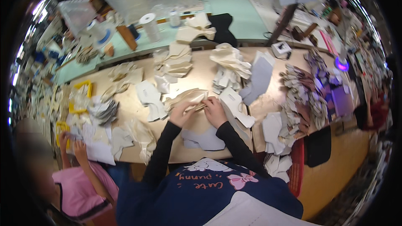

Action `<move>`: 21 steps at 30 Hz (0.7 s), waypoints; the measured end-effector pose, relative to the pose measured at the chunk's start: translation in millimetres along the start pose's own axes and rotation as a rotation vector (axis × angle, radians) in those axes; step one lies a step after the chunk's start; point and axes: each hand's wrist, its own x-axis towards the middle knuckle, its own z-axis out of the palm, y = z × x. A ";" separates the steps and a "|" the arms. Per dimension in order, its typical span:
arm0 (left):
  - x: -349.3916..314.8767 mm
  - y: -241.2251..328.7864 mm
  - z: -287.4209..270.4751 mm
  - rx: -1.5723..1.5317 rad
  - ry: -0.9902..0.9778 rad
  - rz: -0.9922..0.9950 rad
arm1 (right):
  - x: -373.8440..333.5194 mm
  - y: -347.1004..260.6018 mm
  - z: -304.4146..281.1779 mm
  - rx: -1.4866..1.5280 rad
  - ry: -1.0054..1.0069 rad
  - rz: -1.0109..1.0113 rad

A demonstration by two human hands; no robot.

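Observation:
In front of me, a loose stack of thin cream cut pieces [187,96] is tilted up off the table. My left hand [181,114] closes on its near edge, and my right hand [215,111] pinches its right end. The fingertips of both hands are close together and partly hidden by the layers. Between my forearms lie flat grey cut pieces [205,139]. A white curved piece [237,105] rests just right of my right hand. Another white piece [150,99] lies to the left of the stack.
Piles of cream pieces [230,58] and grey sheets [258,77] sit farther back. Brown and white bundles [299,88] cover the right table. A white thread cone [150,27] stands on the green table behind. At left, a co-worker in pink [86,188] handles pieces near yellow trays [81,96].

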 end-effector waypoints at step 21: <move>-214.6 -12.5 79.5 -0.611 -0.521 -0.572 | -226.6 -40.9 -65.3 1.029 -0.251 0.772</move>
